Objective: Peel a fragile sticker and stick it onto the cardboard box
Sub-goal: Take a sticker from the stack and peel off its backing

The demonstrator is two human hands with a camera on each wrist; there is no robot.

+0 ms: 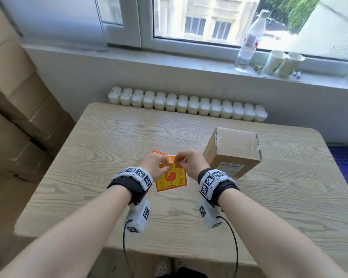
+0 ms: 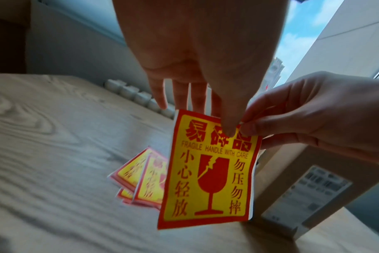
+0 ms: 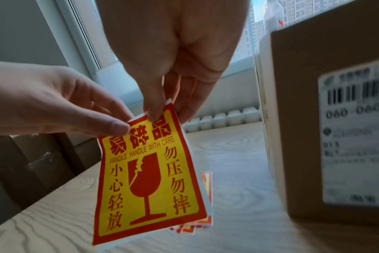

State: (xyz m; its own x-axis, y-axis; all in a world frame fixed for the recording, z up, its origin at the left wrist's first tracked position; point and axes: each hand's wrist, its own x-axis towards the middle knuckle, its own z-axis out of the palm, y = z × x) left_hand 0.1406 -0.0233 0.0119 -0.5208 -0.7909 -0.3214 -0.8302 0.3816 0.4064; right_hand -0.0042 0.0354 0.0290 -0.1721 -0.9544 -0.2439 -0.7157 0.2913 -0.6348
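Nearest the person, 2 bare forearms reach out over a pale wood-grain table [image 1: 113,137], each wrist wrapped in a black band carrying white marker blocks, with a black cable trailing down from each. Above the table, both hands hold 1 red-and-yellow sticker [image 2: 208,169] on its white backing by the top edge: the left hand [image 1: 152,164] pinches it with thumb and fingers near the top left, and the right hand [image 1: 191,162] pinches the top right corner between thumb and fingertips. The sticker hangs down from the fingers, slightly curved (it reads "FRAGILE HANDLE WITH CARE" over a cracked goblet). Under it, a small pile of stickers [image 2: 141,179] lies flat on the table. Just to the right stands the cardboard box [image 1: 232,151], upright, with a printed shipping label on its near face and tape on its top. Beyond the far table edge runs a white radiator [image 1: 187,106] under a grey windowsill [image 1: 149,59], where a plastic bottle [image 1: 249,41] and 2 paper cups [image 1: 282,64] stand. Stacked brown cartons [image 1: 14,109] fill the left side of the room.
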